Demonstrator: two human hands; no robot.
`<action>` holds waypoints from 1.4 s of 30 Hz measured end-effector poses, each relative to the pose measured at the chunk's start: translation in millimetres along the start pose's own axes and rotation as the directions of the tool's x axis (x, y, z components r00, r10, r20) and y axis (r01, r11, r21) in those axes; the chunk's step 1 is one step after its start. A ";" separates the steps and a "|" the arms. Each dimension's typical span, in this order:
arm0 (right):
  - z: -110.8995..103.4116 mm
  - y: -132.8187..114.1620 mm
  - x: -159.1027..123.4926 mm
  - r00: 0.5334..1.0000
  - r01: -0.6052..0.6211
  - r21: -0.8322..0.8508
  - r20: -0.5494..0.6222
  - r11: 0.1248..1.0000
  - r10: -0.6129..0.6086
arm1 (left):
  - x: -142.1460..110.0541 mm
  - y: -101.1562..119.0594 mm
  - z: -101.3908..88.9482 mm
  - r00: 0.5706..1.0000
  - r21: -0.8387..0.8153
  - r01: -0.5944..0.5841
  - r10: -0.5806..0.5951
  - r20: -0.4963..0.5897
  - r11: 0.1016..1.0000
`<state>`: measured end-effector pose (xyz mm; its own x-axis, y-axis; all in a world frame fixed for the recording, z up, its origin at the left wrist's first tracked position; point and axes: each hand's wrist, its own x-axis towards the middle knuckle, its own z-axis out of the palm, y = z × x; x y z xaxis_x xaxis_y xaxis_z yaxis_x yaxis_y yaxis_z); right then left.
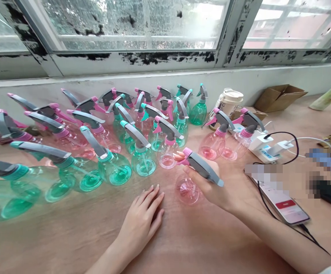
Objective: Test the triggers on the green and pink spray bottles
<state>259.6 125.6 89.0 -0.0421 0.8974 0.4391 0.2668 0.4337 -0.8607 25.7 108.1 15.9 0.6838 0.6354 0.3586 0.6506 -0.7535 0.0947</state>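
My right hand (211, 186) is wrapped round the neck of a pink spray bottle (186, 192), just under its grey and pink trigger head. That bottle's clear pink body shows below my fingers, close to the tabletop; whether it touches cannot be made out. Flat on the wooden table (177, 243) lies my left hand (142, 217), fingers stretched out, holding nothing. Beyond it stands a green spray bottle (144, 165), and a clear pink spray bottle (167, 158) is just behind the held one. Two more pink bottles (211, 146) stand to the right.
Several green and pink spray bottles (114, 171) crowd the left and back. A lidded cup (229, 99) and cardboard box (279, 97) stand by the window wall. At right are a power strip (264, 146) with chargers, cables and a phone (282, 201).
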 end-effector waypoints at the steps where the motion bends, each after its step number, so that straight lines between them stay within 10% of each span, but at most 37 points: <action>1: 0.4 0.1 -0.7 1.000 0.002 -0.016 -0.009 1.000 -0.003 | 0.0 0.0 0.0 1.000 0.001 0.001 -0.001 -0.002 1.000; 10: -0.3 4.1 -1.6 1.000 0.002 0.007 -0.020 1.000 -0.002 | 0.3 -1.0 0.0 1.000 -0.040 0.021 -0.021 -0.002 0.999; 18: -12.7 4.4 8.8 0.964 -0.046 0.198 0.266 0.979 -0.008 | 0.4 -0.7 -0.7 1.000 -0.059 0.031 -0.031 0.001 0.998; 30: -4.2 -6.9 0.6 0.997 -0.064 -0.013 0.045 0.998 0.064 | -0.7 0.1 0.5 0.999 -0.063 0.039 -0.039 0.011 0.997; 42: -16.8 17.7 4.3 0.950 0.156 0.060 0.262 0.986 -0.167 | -0.4 0.6 -1.5 0.999 -0.044 0.036 -0.035 0.026 0.998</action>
<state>280.3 135.8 80.0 -0.3371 0.8020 0.4931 0.1986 0.5726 -0.7954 25.3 107.2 17.1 0.6692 0.6653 0.3310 0.6594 -0.7370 0.1481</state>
